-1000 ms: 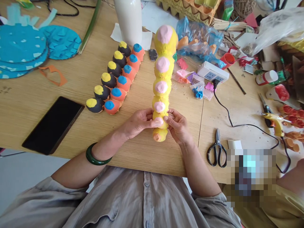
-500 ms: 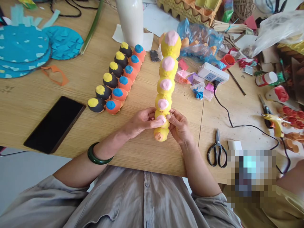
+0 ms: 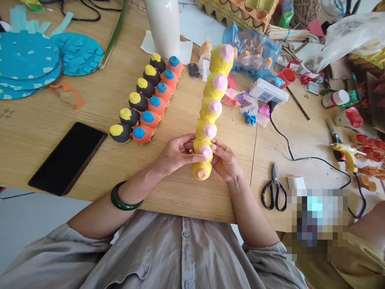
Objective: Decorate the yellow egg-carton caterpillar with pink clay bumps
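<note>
Tilted further right, the yellow caterpillar (image 3: 209, 116) sits gripped between both hands' fingers (image 3: 188, 141).

The 1 view looks forward and down from the person's head. It sits close above the left hand (image 3: 177, 154) and right hand (image 3: 225, 160), facing the wooden table (image 3: 36, 116) beyond them.

Light wood-grain worktable (image 3: 39, 148), w/ seam btwn panels (image 3: 254, 172), pale grey floor (image 3: 33, 228) below front edge

The wooden table (image 3: 180, 196) carried many craft things. A black smartphone (image 3: 67, 158) was lying on its left part, near stacked blue cardboard discs (image 3: 28, 54), and black scissors (image 3: 273, 190) and a yellow glue gun (image 3: 345, 154) were lying at the right.
</note>
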